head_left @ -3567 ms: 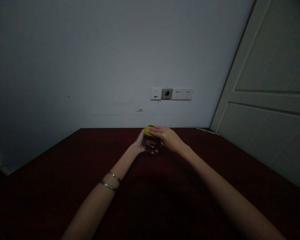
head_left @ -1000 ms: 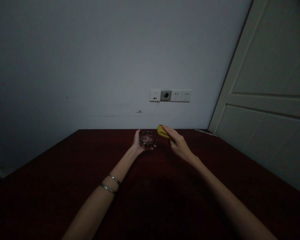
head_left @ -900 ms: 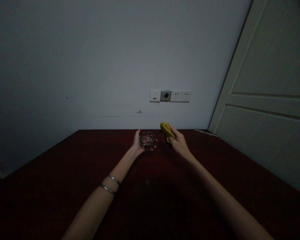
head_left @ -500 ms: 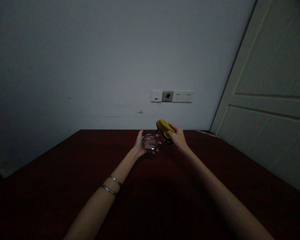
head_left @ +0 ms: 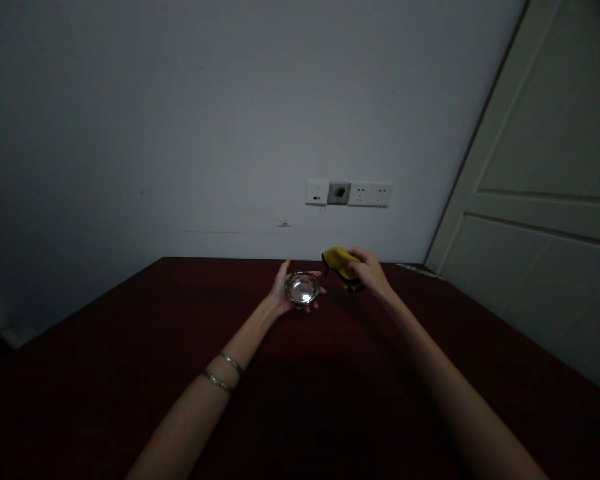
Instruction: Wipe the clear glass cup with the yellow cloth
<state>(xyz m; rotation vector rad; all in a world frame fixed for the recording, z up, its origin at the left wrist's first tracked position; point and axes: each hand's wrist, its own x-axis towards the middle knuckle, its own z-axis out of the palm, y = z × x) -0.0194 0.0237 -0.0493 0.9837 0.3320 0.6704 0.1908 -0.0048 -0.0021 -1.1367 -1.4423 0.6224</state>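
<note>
My left hand (head_left: 283, 291) cups a small round glass dish (head_left: 303, 289), held tilted so its inside faces me and catches a glint of light. Two thin bangles sit on that forearm. My right hand (head_left: 371, 275) is closed on a bunched yellow cloth (head_left: 338, 259), held just to the right of the dish and a little above it, without touching it. Both hands are over the far middle of a dark red table (head_left: 130, 373).
A pale wall stands behind the table, with a white socket strip (head_left: 349, 193) above the hands. A cream panelled door (head_left: 545, 200) runs along the right side. A thin flat light object (head_left: 420, 269) lies at the table's far right edge.
The cloth was pressed into the dish earlier; my right hand has since drawn it out and to the right. The left hand has tilted the dish's opening more toward me.
</note>
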